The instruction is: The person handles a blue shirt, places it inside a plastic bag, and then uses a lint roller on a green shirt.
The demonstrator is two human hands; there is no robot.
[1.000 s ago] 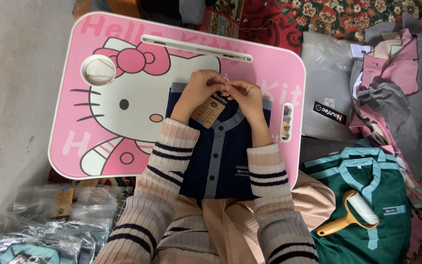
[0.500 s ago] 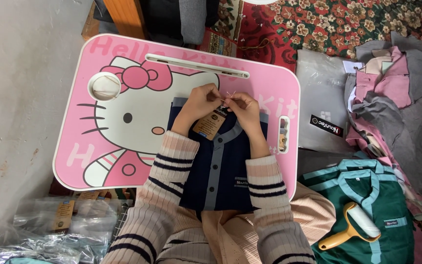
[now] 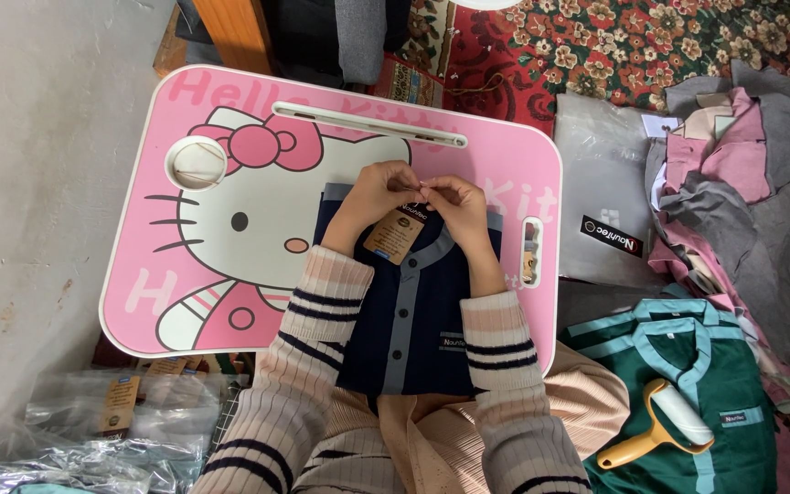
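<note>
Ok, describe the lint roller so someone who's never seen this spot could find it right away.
Start at the pink lap table with the cartoon cat face, then look to its lower right, where a green shirt with teal trim lies on the floor. The lint roller rests on that shirt: a white cylinder on a curved yellow handle, the only tool among the clothes.

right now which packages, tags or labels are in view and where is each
Brown card tag: at the navy shirt collar, below both hands.
Small label: on the navy shirt's chest, pale.
Grey plastic bag: right of the pink table, with a black label.
Clear bags: bottom left, brown tags inside.
</note>
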